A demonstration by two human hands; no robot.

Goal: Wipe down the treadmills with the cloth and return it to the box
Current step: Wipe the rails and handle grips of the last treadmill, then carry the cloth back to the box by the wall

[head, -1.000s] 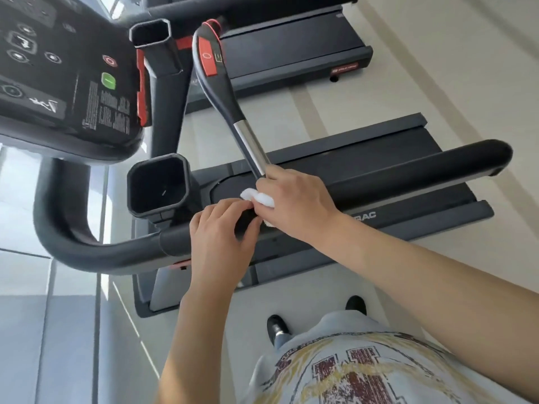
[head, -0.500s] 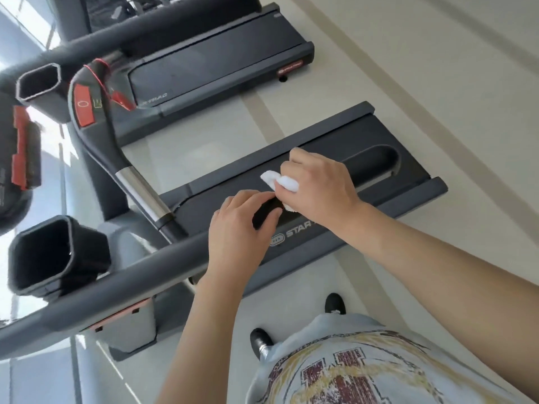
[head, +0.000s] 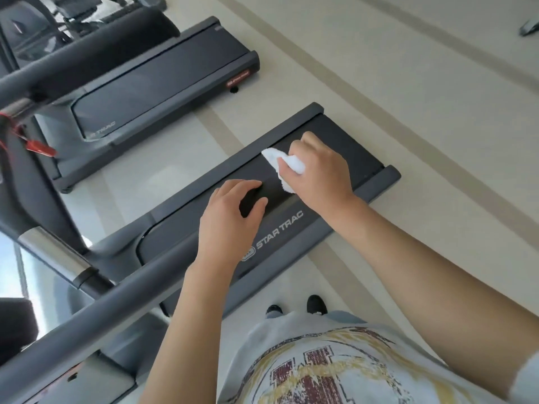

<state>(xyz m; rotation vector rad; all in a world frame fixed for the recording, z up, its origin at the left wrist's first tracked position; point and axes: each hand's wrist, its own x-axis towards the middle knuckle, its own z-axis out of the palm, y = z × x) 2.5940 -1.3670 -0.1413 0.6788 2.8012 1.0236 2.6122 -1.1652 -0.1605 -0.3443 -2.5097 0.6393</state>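
The right hand [head: 319,173] is closed around the white cloth [head: 284,167], which is bunched in its grip at the far end of the black handrail [head: 122,298]. The cloth pokes out of the fist toward ten o'clock, its loose corner pointing up-left, its long axis running roughly ten to four. The left hand [head: 230,220] sits just beside it at seven o'clock, fingers curled over the rail's end and holding nothing else. The rail runs from eight o'clock up toward two, above the near treadmill [head: 291,228] marked STAR TRAC; a second treadmill [head: 163,74] lies at eleven o'clock. Since a half-second ago, both hands have slid further along the rail to its tip, and the view has swung away from the console.
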